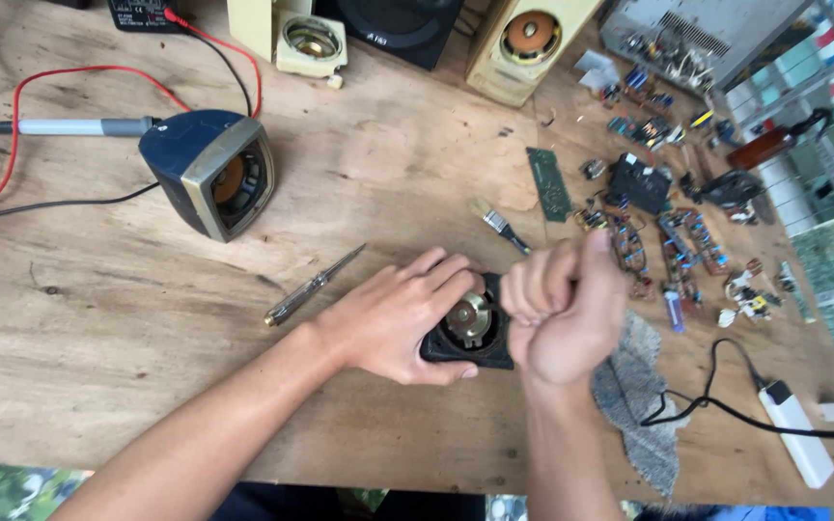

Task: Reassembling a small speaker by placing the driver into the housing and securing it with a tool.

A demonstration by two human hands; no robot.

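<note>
Two hands work on one bare black speaker driver point(470, 333) at the near edge of the scuffed wooden table point(127, 318).
Left hand point(393, 318) clasps the driver's frame, its brass-coloured magnet exposed; right hand point(564, 314) is clenched in a fist just above it, contents hidden. Its housing is already off, while a clear-handled screwdriver point(313, 286) lies unused just beside the left hand.
</note>
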